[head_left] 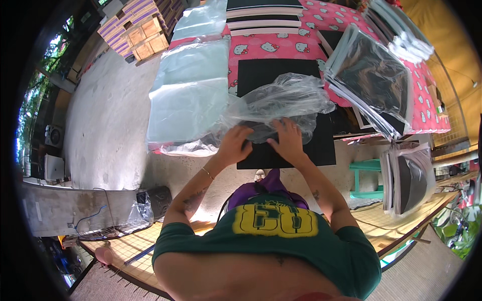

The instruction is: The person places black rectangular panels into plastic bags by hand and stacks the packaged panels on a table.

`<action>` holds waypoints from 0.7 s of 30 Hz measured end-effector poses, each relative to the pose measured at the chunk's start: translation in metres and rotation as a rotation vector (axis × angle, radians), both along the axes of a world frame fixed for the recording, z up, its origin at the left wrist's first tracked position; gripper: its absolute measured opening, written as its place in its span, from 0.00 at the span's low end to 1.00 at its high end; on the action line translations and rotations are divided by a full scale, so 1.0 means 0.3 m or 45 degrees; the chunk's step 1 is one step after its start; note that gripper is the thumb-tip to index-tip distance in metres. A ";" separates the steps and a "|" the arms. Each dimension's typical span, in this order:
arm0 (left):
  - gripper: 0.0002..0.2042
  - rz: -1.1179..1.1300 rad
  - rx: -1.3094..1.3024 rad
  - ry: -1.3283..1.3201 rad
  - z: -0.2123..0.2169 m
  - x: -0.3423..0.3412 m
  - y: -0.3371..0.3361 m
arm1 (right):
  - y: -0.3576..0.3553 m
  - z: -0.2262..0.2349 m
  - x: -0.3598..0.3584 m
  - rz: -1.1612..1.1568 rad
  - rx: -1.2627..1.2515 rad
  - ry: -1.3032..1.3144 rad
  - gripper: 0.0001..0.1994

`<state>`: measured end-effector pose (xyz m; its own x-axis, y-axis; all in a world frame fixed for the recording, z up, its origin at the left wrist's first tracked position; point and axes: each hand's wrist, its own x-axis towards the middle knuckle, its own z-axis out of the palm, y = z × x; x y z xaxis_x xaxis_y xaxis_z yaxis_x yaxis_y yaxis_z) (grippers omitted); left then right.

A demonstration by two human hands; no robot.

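Both hands are down on the black sheet (286,150), which lies at the near edge of the desk (281,47) with its pink patterned cloth. The left hand (235,145) is curled, fingers bent inward and pinching the edge of a clear plastic bag (281,103) against the sheet. The right hand (288,141) lies flatter, fingers spread and pressing down on the same bag where it meets the sheet; whether it actually grips the plastic I cannot tell. The bag itself billows up crumpled just beyond the hands, covering the middle of the black sheet.

To the left of the black sheet a stack of flat clear bags (188,90) hangs over the desk's corner, pale blue-green in the light. To the right of the sheet a leaning pile of bagged black sheets (374,75) rests on the desk, and another such pile (409,178) stands lower down, beside a green plastic stool (369,173). Beyond the sheet, at the far side of the desk, lies a stack of black-and-white boards (263,15). Far off to the left of the desk, stacked boxes (140,30) sit on the concrete floor (105,115).
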<state>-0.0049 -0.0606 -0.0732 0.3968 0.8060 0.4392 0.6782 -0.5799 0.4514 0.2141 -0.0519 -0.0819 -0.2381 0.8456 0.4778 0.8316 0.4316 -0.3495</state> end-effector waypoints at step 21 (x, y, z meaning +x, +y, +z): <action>0.14 0.531 0.503 0.233 0.628 0.032 0.108 | -0.016 0.659 0.569 -0.620 0.637 -0.041 0.19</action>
